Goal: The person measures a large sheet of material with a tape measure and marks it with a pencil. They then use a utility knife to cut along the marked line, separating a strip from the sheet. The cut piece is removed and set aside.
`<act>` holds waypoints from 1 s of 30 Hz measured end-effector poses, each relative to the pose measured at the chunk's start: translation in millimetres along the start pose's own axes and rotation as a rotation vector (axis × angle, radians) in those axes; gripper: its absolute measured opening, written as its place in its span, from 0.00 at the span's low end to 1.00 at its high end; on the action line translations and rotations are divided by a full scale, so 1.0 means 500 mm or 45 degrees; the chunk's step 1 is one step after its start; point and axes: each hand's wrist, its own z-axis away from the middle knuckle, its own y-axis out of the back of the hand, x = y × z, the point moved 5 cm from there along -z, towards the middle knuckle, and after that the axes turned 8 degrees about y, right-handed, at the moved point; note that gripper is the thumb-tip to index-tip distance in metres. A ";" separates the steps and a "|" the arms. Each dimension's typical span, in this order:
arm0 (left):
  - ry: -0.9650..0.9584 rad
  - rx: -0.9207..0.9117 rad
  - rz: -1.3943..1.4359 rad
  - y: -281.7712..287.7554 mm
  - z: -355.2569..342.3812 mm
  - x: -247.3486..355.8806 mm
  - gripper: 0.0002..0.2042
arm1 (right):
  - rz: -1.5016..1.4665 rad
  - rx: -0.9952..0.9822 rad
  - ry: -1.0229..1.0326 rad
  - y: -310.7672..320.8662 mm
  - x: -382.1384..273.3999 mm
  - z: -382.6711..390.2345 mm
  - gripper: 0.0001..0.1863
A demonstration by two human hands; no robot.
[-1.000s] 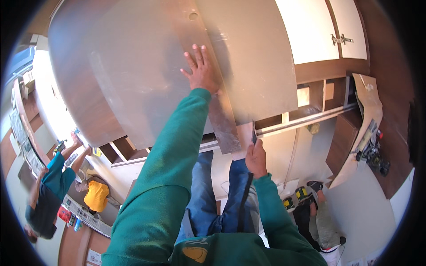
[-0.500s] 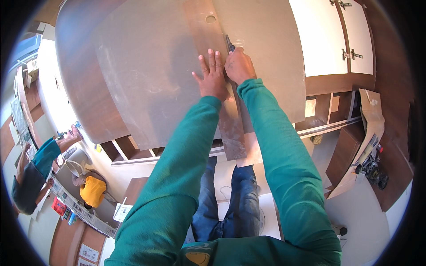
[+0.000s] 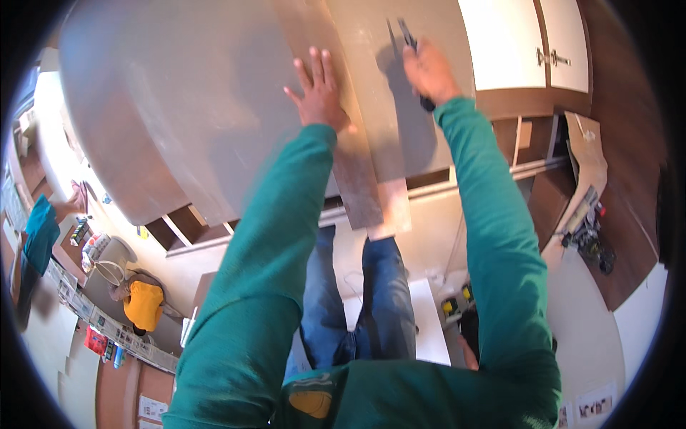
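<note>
A large grey-brown sheet (image 3: 236, 93) lies in front of me, with a long brown wooden strip (image 3: 359, 193) running across it toward me. My left hand (image 3: 320, 100) rests on the strip, palm down, fingers spread. To its right, my right hand (image 3: 432, 75) grips a slim black utility knife (image 3: 407, 32). The knife's front end points away from me, and it is raised over the sheet, where its shadow falls apart from it. A pale board end (image 3: 394, 204) sticks out beside the strip's near end.
White cabinet doors (image 3: 507, 50) with metal hinges stand at the right. Below them are open compartments (image 3: 529, 139) and torn cardboard (image 3: 587, 150). At the left, a person in a yellow top (image 3: 144, 305) crouches near a grey bucket (image 3: 118, 257); another wears teal (image 3: 41, 232).
My right hand has lifted the utility knife off the strip's edge and moved right and away from me. My left hand stays flat on the strip. The whole view has shifted slightly.
</note>
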 end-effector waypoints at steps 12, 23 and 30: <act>0.045 -0.041 -0.029 -0.002 -0.006 0.002 0.80 | 0.065 0.003 -0.074 -0.192 -0.096 0.001 0.19; -0.009 0.033 0.034 -0.017 -0.014 -0.011 0.82 | 0.109 -0.106 -0.123 -0.189 -0.152 -0.073 0.22; 0.002 -0.019 0.052 -0.012 -0.017 -0.009 0.83 | 0.124 -0.142 -0.158 -0.193 -0.157 -0.081 0.24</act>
